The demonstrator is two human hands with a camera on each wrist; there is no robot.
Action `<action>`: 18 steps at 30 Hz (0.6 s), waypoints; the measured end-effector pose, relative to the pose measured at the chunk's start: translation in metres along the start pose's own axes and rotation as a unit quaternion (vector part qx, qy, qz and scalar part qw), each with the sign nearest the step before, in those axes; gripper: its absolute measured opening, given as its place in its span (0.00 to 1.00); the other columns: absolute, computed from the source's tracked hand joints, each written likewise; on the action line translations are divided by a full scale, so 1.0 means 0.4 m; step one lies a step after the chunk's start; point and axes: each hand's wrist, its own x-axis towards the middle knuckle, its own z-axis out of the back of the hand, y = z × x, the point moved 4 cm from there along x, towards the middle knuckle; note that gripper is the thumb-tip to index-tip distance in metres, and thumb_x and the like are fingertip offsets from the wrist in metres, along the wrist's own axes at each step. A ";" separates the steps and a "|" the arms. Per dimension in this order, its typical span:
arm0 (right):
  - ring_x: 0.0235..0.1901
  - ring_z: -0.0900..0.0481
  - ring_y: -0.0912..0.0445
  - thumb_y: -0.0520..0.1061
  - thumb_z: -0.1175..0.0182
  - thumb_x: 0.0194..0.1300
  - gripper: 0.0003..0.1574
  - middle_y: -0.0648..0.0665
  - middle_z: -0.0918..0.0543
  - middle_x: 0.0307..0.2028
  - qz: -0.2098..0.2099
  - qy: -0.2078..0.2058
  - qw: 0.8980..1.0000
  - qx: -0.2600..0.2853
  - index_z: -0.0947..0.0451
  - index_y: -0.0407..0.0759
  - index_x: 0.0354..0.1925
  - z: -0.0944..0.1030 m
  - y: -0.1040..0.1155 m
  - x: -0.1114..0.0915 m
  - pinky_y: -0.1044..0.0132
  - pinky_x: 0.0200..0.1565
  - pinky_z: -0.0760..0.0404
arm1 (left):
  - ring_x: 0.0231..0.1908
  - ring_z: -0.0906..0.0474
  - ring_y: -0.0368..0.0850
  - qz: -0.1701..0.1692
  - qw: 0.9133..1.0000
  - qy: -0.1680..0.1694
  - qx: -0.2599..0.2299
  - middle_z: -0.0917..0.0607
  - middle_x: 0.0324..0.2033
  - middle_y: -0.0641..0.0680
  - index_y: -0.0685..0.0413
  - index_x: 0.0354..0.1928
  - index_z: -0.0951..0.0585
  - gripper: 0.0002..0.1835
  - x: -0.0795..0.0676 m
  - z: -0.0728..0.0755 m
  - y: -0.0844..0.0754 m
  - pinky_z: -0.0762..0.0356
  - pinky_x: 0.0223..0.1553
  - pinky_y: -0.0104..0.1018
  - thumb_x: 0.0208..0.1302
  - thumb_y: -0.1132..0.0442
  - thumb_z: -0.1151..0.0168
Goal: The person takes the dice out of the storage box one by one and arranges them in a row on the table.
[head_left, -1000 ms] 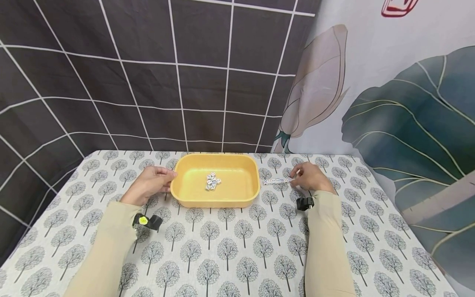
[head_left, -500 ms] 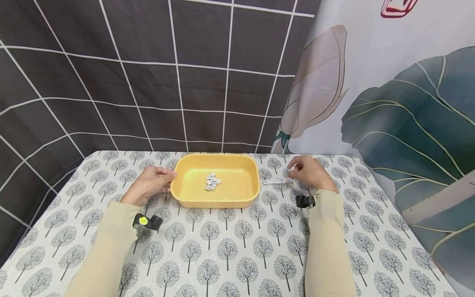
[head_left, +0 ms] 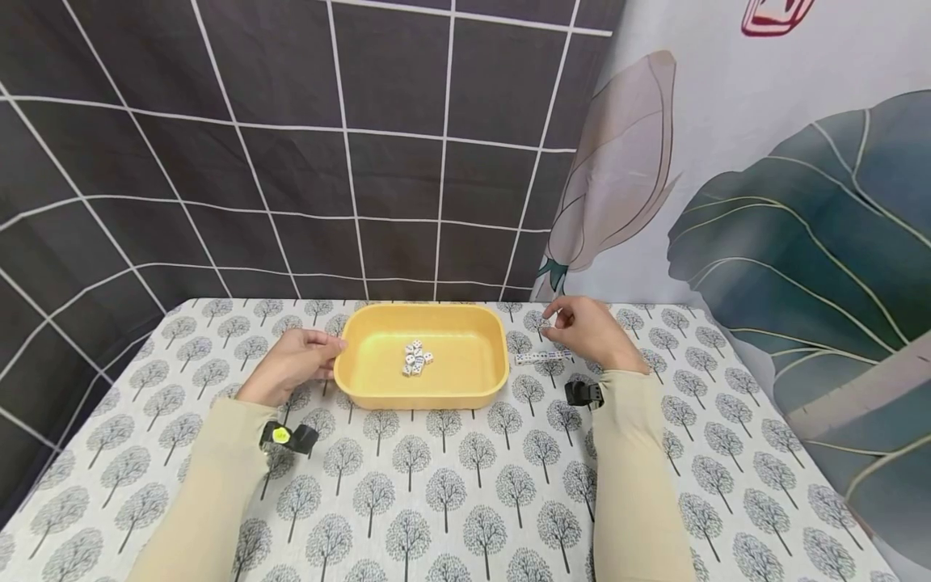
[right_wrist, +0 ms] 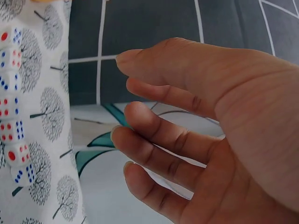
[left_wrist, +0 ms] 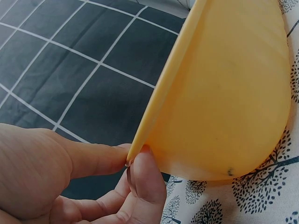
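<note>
Two hands in frame. Our left hand pinches the left rim of the shallow yellow plastic tray at frame centre; small white dice are clustered inside it. Our right hand, fingers loosely spread and holding nothing, hovers just above the row of white dice right of the tray on the tree-print tablecloth.
</note>
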 end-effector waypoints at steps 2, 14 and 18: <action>0.31 0.25 0.53 0.44 0.33 0.66 0.16 0.45 0.19 0.33 0.007 -0.003 1.000 -0.002 0.18 0.40 0.51 -0.001 0.008 0.001 0.65 0.33 0.24 | 0.33 0.19 0.38 0.001 1.000 0.001 -0.001 0.16 0.40 0.53 0.72 0.60 0.28 0.19 0.001 -0.001 0.001 0.11 0.40 0.30 0.77 0.62 0.45; 0.34 0.24 0.52 0.43 0.31 0.63 0.16 0.45 0.20 0.33 0.044 -0.020 0.999 0.012 0.18 0.42 0.49 -0.028 0.083 0.019 0.63 0.38 0.22 | 0.33 0.18 0.38 -0.001 1.000 -0.001 -0.001 0.16 0.41 0.55 0.72 0.60 0.28 0.20 0.001 0.000 -0.001 0.11 0.41 0.30 0.77 0.62 0.45; 0.34 0.26 0.52 0.43 0.30 0.62 0.16 0.45 0.21 0.33 0.058 -0.021 0.998 0.002 0.17 0.43 0.48 -0.048 0.109 0.027 0.63 0.38 0.24 | 0.33 0.17 0.38 0.000 1.000 0.000 -0.001 0.16 0.42 0.55 0.72 0.60 0.28 0.20 0.001 0.000 0.001 0.11 0.40 0.30 0.77 0.62 0.45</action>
